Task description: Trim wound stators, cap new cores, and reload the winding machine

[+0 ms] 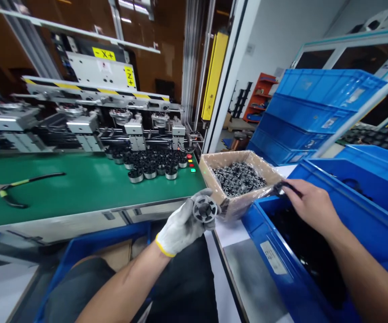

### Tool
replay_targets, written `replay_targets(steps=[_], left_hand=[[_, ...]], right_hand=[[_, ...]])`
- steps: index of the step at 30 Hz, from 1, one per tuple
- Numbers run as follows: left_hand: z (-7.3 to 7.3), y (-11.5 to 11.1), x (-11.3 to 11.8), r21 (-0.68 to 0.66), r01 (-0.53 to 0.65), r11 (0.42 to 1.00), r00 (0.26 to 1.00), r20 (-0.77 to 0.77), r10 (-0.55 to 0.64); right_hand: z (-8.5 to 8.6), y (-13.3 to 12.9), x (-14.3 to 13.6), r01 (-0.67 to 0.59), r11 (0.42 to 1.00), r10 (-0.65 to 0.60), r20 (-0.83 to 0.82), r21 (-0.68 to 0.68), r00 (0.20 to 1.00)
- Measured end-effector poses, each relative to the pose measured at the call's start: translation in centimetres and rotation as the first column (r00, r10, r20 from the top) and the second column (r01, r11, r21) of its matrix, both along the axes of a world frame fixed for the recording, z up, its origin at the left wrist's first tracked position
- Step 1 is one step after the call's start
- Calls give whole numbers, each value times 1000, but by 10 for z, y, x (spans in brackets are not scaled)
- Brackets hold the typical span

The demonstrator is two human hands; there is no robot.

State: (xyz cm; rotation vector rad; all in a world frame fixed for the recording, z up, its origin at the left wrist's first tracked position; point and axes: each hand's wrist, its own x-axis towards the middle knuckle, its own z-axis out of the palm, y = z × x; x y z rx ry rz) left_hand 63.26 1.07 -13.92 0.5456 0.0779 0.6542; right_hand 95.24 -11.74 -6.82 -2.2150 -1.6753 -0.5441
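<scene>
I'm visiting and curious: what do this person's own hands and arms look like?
The left hand wears a white fabric glove, greyish at the fingers, with a yellow cuff edge. The right hand and both forearms are bare, no sleeves visible.

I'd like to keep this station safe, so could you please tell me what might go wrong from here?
The left hand might drop the grey ring, held near its fingertips. The black piece could snag on the plastic wrap beside the right hand. The round parts crowd near the red button, so one might get nudged against it.
</scene>
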Motion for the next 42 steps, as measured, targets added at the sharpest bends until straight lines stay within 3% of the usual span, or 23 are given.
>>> replay_targets(steps=[2, 5, 8, 12, 15, 19, 22, 24, 27, 29, 31, 35, 38, 42], left_hand=[[-6, -5, 2, 26, -43, 999, 999, -14, 44], [-16, -8, -1, 91, -85, 992, 993, -73, 92], [-20, -5, -7, 154, -99, 983, 976, -177, 126], [-12, -1, -10, 268, -106, 958, 915, -352, 200], [-9, -3, -6, 250, -81, 965, 919, -356, 169], [-16, -15, 4, 140, 58, 988, 976, -217, -27], [-25, -25, 9, 188, 217, 958, 960, -216, -175], [-30, -30, 12, 269, 257, 928, 951, -239, -194], [-28, -32, 15, 459, 221, 860, 935, -351, -53], [-23, -31, 15, 602, 192, 775, 892, -436, 118], [-17, -28, 13, 681, 183, 709, 863, -457, 216], [-13, -23, 8, 704, 169, 689, 882, -421, 213], [-13, -22, 5, 721, 177, 670, 869, -434, 238], [-10, -23, 2, 726, 229, 648, 849, -475, 233]], right_hand=[[3, 5, -41, -208, 958, 208, 23, 196, 978], [-11, 2, -101, -483, 845, 486, 45, 229, 873], [-26, -5, -132, -603, 746, 622, 26, 283, 782], [-28, -6, -133, -561, 723, 613, -1, 403, 790], [-25, -7, -133, -552, 723, 608, -2, 415, 794], [-24, -11, -140, -540, 716, 611, -22, 443, 791], [-25, -12, -145, -535, 704, 639, -89, 467, 764], [-27, -12, -146, -532, 703, 652, -130, 472, 747], [-30, -11, -147, -495, 722, 620, -135, 483, 773], [-31, -11, -147, -490, 725, 610, -120, 483, 783], [-31, -12, -145, -536, 716, 642, -121, 448, 757], [-33, -11, -141, -637, 693, 685, -32, 336, 728], [-37, -9, -139, -631, 710, 636, 99, 314, 765], [-45, -10, -138, -632, 719, 618, 151, 290, 772]])
